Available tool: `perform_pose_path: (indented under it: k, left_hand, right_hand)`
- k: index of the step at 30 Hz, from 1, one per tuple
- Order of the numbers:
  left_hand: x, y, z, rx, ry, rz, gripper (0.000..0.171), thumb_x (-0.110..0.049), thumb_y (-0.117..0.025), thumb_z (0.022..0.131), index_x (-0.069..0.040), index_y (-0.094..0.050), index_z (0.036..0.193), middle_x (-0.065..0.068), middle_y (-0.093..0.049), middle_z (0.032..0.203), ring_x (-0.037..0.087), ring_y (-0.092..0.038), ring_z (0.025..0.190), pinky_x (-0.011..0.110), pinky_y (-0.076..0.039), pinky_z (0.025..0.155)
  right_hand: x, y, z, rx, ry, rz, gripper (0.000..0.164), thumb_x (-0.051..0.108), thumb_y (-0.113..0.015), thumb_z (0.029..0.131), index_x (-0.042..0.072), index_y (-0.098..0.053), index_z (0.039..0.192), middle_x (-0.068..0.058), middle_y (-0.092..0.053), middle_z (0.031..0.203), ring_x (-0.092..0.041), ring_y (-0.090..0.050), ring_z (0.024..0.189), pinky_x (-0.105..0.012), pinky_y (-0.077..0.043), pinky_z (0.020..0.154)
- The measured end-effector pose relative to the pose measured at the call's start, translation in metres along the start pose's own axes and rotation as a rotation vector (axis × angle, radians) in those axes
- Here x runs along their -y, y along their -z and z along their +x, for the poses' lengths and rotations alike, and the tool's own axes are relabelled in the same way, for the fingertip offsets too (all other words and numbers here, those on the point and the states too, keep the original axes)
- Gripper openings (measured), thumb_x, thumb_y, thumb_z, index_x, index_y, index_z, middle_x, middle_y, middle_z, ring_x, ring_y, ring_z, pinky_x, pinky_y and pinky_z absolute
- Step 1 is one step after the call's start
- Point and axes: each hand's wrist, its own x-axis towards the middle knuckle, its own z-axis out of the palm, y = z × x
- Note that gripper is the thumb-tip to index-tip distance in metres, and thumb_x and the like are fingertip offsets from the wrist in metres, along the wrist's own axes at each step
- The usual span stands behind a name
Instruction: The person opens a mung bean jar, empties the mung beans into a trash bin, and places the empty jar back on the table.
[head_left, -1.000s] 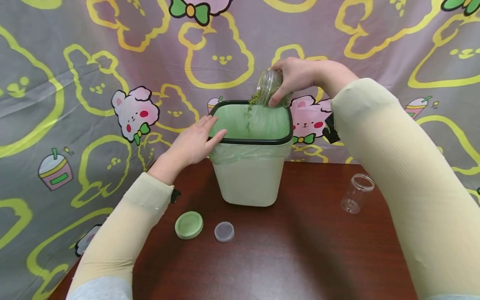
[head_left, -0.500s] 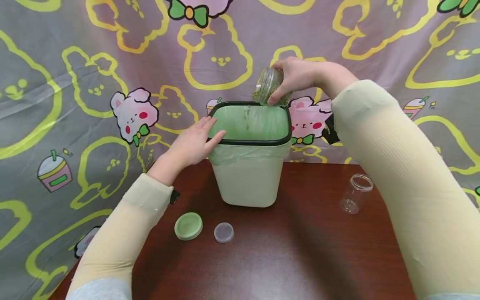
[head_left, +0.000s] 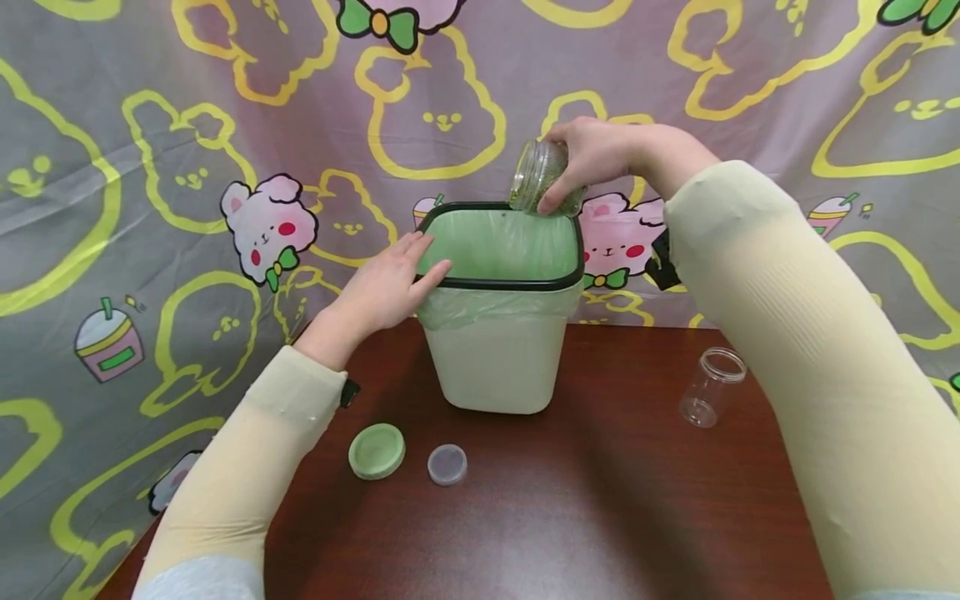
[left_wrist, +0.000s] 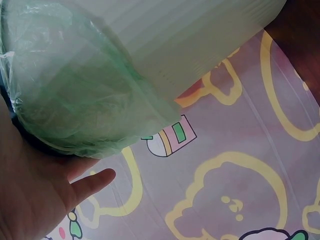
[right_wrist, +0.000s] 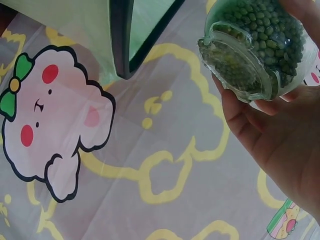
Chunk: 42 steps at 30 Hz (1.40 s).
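Observation:
My right hand [head_left: 600, 154] grips a clear glass jar [head_left: 534, 173], tilted sideways above the back right of a pale trash bin [head_left: 495, 358]. Green mung beans [right_wrist: 270, 37] still lie inside the jar, as the right wrist view shows. A green plastic liner [left_wrist: 85, 100] is folded over the bin's outside under a black rim [head_left: 517, 285]. My left hand [head_left: 382, 287] rests at the rim's left side with its fingers fairly straight. One small dark speck is visible below the jar's mouth. The bottom of the bin's inside is hidden.
On the dark red-brown table [head_left: 525, 517], a green lid [head_left: 377, 452] and a small translucent lid [head_left: 447, 464] lie in front of the bin. An empty clear jar [head_left: 712, 387] stands at the right by my right forearm. A patterned cloth [head_left: 465, 92] hangs close behind.
A stream of mung beans was falling from the jar into the bin a second ago; it thinned and has nearly stopped now. The jar's tilt shifted slightly. My left hand stays in place.

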Motion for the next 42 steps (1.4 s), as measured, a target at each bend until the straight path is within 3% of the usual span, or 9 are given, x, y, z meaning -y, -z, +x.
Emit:
perform_pose_path:
  k: [9,22,27,36,42]
  left_hand:
    - [0.0001,-0.0007,0.0004,-0.001,-0.004,-0.006,0.076,-0.057,-0.03,0.101,-0.001,-0.028,0.152,0.019,-0.024,0.156,0.031,-0.017,0.145,0.047,-0.019,0.114]
    - [0.001,0.0007,-0.0006,0.003,0.003,-0.003,0.076,-0.058,-0.031,0.101,-0.002,-0.028,0.152,0.018,-0.023,0.157,0.03,-0.017,0.145,0.047,-0.019,0.114]
    - [0.0009,0.0014,-0.0007,0.002,0.0,0.001,0.075,-0.057,-0.031,0.101,-0.002,-0.028,0.152,0.019,-0.024,0.156,0.03,-0.017,0.145,0.046,-0.019,0.114]
    - [-0.0011,0.0013,0.0011,0.007,0.001,0.006,0.076,-0.058,-0.029,0.101,-0.002,-0.028,0.152,0.018,-0.024,0.157,0.031,-0.017,0.145,0.047,-0.02,0.114]
    - [-0.0021,0.0012,0.0001,0.013,0.01,0.003,0.077,-0.059,-0.03,0.101,-0.003,-0.027,0.153,0.018,-0.023,0.157,0.03,-0.017,0.145,0.048,-0.02,0.114]
  right_hand:
    - [-0.0006,-0.0007,-0.0001,0.013,-0.015,0.022,0.102,0.037,-0.079,0.079,-0.004,-0.02,0.152,-0.02,-0.047,0.13,-0.03,-0.048,0.113,-0.042,-0.04,0.096]
    - [0.0001,-0.0018,0.0018,0.019,-0.003,0.023,0.095,0.032,-0.078,0.079,-0.005,-0.025,0.149,-0.02,-0.048,0.129,-0.031,-0.05,0.11,-0.042,-0.043,0.093]
    - [0.0024,-0.0006,0.0003,-0.011,0.011,-0.011,0.085,0.031,-0.079,0.078,-0.003,-0.035,0.142,-0.018,-0.05,0.124,-0.03,-0.051,0.106,-0.041,-0.043,0.09]
    - [0.0036,0.0011,-0.0007,-0.007,0.014,-0.014,0.1,0.031,-0.079,0.078,-0.004,-0.02,0.151,-0.02,-0.047,0.13,-0.031,-0.047,0.111,-0.043,-0.039,0.095]
    - [0.0061,0.0032,-0.0015,-0.001,0.012,-0.034,0.098,0.032,-0.079,0.078,-0.003,-0.023,0.151,-0.018,-0.048,0.129,-0.03,-0.047,0.111,-0.042,-0.038,0.096]
